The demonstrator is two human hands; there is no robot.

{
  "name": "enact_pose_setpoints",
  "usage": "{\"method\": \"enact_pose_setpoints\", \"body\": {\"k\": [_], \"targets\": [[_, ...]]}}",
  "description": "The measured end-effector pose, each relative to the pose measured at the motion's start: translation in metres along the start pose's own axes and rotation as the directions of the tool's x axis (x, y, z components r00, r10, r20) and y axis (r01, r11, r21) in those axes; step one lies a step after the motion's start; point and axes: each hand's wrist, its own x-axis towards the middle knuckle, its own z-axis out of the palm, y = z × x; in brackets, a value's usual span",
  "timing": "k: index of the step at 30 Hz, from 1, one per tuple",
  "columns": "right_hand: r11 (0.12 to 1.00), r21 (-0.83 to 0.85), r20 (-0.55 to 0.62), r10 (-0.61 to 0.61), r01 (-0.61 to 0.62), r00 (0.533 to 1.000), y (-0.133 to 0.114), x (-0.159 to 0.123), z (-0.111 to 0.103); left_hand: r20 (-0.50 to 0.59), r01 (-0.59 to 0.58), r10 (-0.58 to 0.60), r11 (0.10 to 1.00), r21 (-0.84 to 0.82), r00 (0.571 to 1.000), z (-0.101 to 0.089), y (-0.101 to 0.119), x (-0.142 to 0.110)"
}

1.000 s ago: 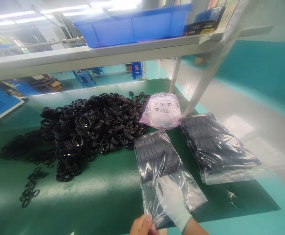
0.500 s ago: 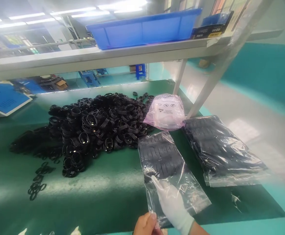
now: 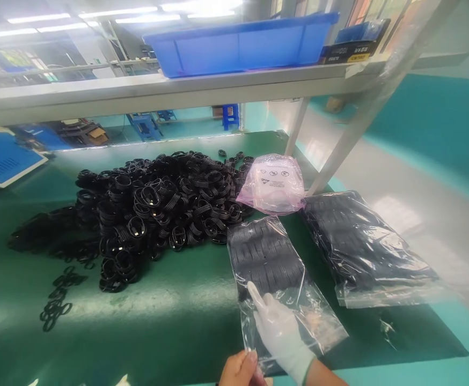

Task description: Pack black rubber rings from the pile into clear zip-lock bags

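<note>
A clear plastic bag (image 3: 270,252) lies on the green table, with coiled black cables (image 3: 264,246) packed in rows in its far part. My left hand (image 3: 242,369), bare, pinches the near left edge of this bag at the bottom of the view. In a white glove, my right hand (image 3: 278,324) rests over the near part of the bag, index finger stretched toward the nearest row of coils, the other fingers partly bent. Nothing shows in its grip. Whether the glove is inside the bag or on top of it, I cannot tell.
A big heap of coiled black cables (image 3: 170,198) covers the table's middle left. To the right lies another filled clear bag (image 3: 363,246). A pinkish wrapped packet (image 3: 275,182) sits behind, near a shelf post (image 3: 335,145). Overhead, a shelf (image 3: 97,99) carries a blue bin (image 3: 234,51).
My right hand has shifted slightly left, its index finger a little farther up along the nearest row. My left hand keeps its pinch on the bag edge.
</note>
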Motion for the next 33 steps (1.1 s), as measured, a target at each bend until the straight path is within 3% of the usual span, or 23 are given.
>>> {"method": "enact_pose_setpoints", "body": {"k": [11,16,19,23,26,29,31,33], "targets": [[0.977,0.207,-0.012,-0.039,0.040,0.999,0.011,-0.012,0.004,0.022,0.089,-0.087,0.989,-0.122,0.996,0.008,0.015,-0.013],[0.976,0.203,0.039,0.075,-0.082,0.996,0.017,-0.014,0.001,0.006,0.115,-0.115,0.987,-0.109,0.993,0.012,0.025,-0.017],[0.944,0.322,0.082,0.044,-0.068,0.996,0.022,-0.017,-0.003,-0.015,0.095,-0.096,0.993,-0.064,0.995,0.013,0.023,-0.020],[0.954,0.292,-0.067,0.084,-0.061,0.994,0.039,-0.042,0.002,0.025,0.089,-0.089,0.996,0.022,0.996,-0.005,0.022,-0.030],[0.969,0.230,-0.110,0.122,-0.094,0.986,0.045,-0.065,0.011,-0.092,0.056,-0.030,0.954,0.296,0.995,-0.036,0.045,-0.031],[0.977,0.183,-0.128,0.130,-0.105,0.983,0.036,-0.080,0.019,-0.260,-0.097,0.262,0.852,0.514,0.929,-0.064,0.087,-0.009],[0.980,0.139,-0.144,0.163,-0.143,0.976,0.024,-0.087,0.022,-0.232,-0.170,0.332,0.834,0.525,0.914,-0.072,0.115,0.014],[0.979,0.115,-0.150,0.183,-0.167,0.972,0.012,-0.095,0.023,-0.172,-0.198,0.329,0.831,0.520,0.929,-0.071,0.134,0.036]]}}
